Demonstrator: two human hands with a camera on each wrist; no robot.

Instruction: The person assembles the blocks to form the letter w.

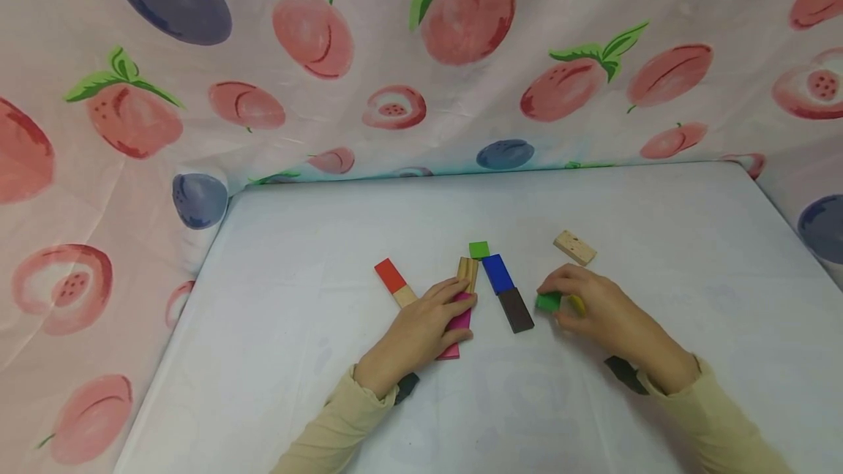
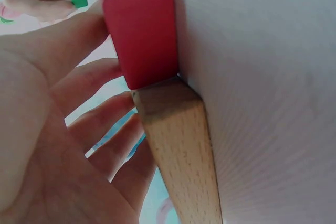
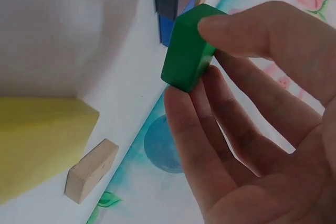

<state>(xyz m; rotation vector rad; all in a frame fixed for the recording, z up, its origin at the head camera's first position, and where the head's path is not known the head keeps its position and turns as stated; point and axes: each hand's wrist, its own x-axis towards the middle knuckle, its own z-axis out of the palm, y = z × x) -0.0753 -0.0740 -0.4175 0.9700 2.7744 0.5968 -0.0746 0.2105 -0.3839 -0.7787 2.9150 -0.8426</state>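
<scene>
My right hand [image 1: 599,309] pinches a green block [image 3: 184,51] between thumb and fingertips, right of a dark brown block [image 1: 516,310]. A yellow block [image 1: 577,305] shows partly behind that hand; in the right wrist view it lies apart from the fingers. My left hand [image 1: 421,328] rests with fairly straight fingers over a magenta block [image 1: 461,319], which adjoins narrow wooden blocks [image 1: 467,269]. A pink-red block [image 1: 450,353] peeks out below its thumb. In the left wrist view, a red block [image 2: 144,35] meets a wooden block [image 2: 181,156] end to end beside the fingers.
A blue block [image 1: 497,273] touches the dark brown one, with a light green block [image 1: 478,249] at its top. Left of them, an orange-red block [image 1: 391,275] joins a pale wooden block [image 1: 405,295]. A speckled wooden block [image 1: 575,247] lies on the white table [image 1: 296,298].
</scene>
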